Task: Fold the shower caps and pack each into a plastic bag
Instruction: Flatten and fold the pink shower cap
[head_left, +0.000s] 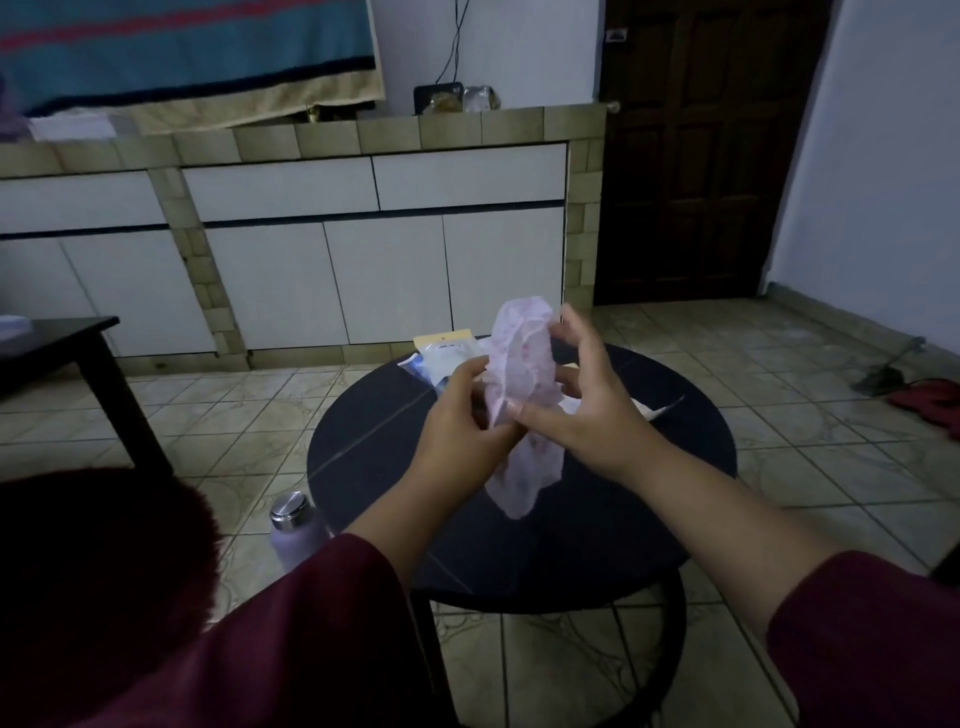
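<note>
A dim tiled room with white cupboard fronts along the far wall frames a small round dark desk (374, 467) with a glossy top, and the work goes on in the air just above it. The shower cap (522, 374) is a thin, crinkly pink film, gathered lengthwise into a long soft strip that stands up at twelve o'clock and hangs limp toward six. The left hand (457, 415) pinches it near the middle from the nine o'clock side, fingers curled onto the film; the right hand (576, 400) closes on it from three o'clock, thumb low and fingertips high, which looks like a way of holding the pleats together so the springy edge cannot flare open. Judging by that, the folding is partway done and bagging has not begun. Behind the hands, toward eleven o'clock on the desk, lie flat plastic bags (447, 356), one with a pale card header, kept within easy reach. At two o'clock something whitish sits on the desk, possibly more caps; it is too hidden to tell. A steel-lidded lilac bottle (296, 530) stands on the floor at seven o'clock.
</note>
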